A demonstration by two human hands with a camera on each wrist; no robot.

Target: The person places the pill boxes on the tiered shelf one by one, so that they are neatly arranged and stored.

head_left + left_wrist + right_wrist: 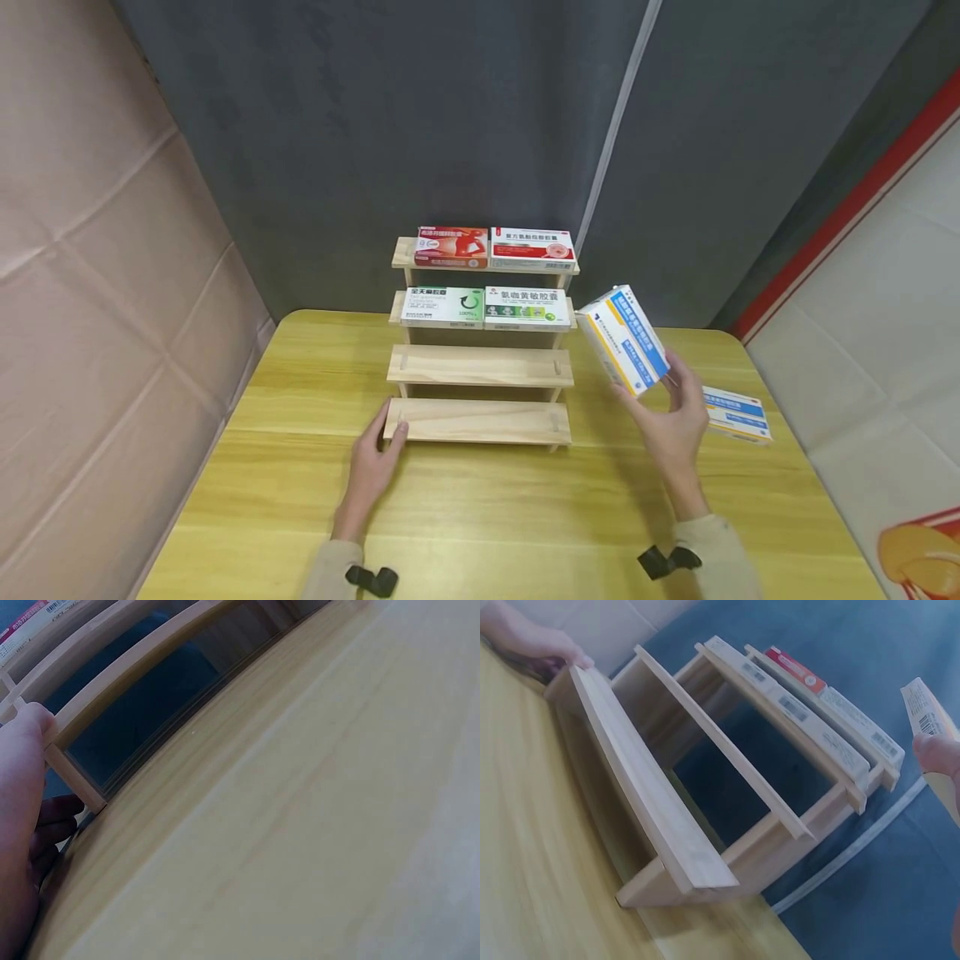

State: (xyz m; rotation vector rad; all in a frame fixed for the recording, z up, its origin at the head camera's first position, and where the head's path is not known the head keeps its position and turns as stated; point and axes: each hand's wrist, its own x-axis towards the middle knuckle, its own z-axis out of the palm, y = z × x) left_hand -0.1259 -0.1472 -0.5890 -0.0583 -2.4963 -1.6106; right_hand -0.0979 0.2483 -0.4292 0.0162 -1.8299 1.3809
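Note:
My right hand point(677, 421) grips a white medicine box point(626, 340) with blue and orange stripes. The box is tilted in the air, right of a four-step wooden rack point(480, 421). With thumb on top and fingers down the side, my left hand point(372, 467) holds the left end of the rack's lowest step. On the top step lie a red box point(451, 247) and a white-and-red box point(532, 248). The second step bears a green-and-white box point(442, 307) and a white box with a green band point(527, 307). The two lower steps are bare.
Another blue-and-white medicine box point(737, 414) lies on the yellow wood-grain table point(480, 525), partly behind my right hand. A dark grey curtain point(405, 125) hangs close behind the rack. Pale panels flank the table on both sides.

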